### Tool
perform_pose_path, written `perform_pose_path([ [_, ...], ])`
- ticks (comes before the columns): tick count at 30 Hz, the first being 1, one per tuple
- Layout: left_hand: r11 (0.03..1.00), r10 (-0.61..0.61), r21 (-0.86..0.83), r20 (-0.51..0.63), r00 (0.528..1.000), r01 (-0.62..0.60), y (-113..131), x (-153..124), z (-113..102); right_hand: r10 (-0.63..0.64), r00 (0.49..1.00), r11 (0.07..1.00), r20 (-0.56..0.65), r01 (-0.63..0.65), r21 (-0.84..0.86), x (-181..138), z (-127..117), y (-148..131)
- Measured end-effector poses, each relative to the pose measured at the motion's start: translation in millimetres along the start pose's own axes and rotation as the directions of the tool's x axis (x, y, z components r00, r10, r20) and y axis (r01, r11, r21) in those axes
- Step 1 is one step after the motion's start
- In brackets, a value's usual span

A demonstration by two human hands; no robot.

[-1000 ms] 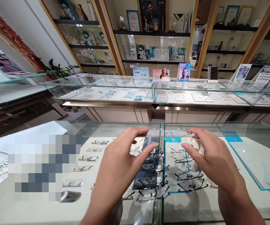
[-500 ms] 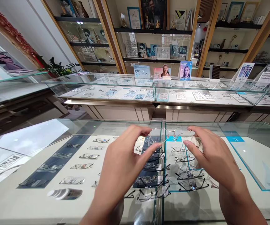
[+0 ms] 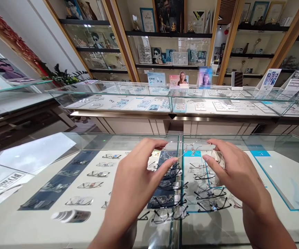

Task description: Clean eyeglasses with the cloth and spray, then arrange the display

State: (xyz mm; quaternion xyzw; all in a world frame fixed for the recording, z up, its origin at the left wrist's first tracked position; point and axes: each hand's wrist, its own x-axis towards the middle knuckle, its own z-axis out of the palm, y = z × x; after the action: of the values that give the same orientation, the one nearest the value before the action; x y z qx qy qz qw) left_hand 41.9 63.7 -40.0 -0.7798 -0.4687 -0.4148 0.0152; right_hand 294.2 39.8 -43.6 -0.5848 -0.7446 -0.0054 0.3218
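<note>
Both my hands hold a thin-rimmed pair of glasses (image 3: pixel 187 148) above a glass display counter (image 3: pixel 87 141). My left hand (image 3: pixel 136 180) pinches the left lens edge between thumb and fingers. My right hand (image 3: pixel 234 173) grips the right side of the frame and also clutches a pale cleaning cloth (image 3: pixel 218 158) in its palm. Under the glass, below my hands, lie rows of dark-framed glasses (image 3: pixel 170 199).
A second glass counter (image 3: pixel 175 100) with more frames and small advert cards stands across the aisle. Wooden shelving (image 3: pixel 170 34) with pictures and trophies lines the back wall. A potted plant (image 3: pixel 63 76) sits far left. More displayed frames (image 3: pixel 89 185) lie to the left under the glass.
The glasses and both hands have barely shifted; the frame is raised slightly. The view has tilted a little.
</note>
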Motion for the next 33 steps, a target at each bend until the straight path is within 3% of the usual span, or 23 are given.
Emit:
perform_pose_path([
  [6, 0.996, -0.051, -0.072, 0.025, 0.998, 0.052, -3.9, 0.0, -0.7, -0.008, 0.997, 0.990, -0.077, 0.019, 0.138, 2.1, -4.4, -6.1],
  [11, 0.995, -0.052, -0.084, 0.028, 0.998, 0.054, -8.5, 0.8, 2.1, -0.045, 0.992, 0.986, -0.115, 0.062, 0.156, 2.1, -2.5, -7.5],
  [33, 0.999, 0.004, -0.042, -0.028, 1.000, -0.005, -10.5, 3.6, 7.0, -0.024, 0.998, 0.991, -0.060, 0.032, 0.128, 3.1, -0.5, -5.9],
])
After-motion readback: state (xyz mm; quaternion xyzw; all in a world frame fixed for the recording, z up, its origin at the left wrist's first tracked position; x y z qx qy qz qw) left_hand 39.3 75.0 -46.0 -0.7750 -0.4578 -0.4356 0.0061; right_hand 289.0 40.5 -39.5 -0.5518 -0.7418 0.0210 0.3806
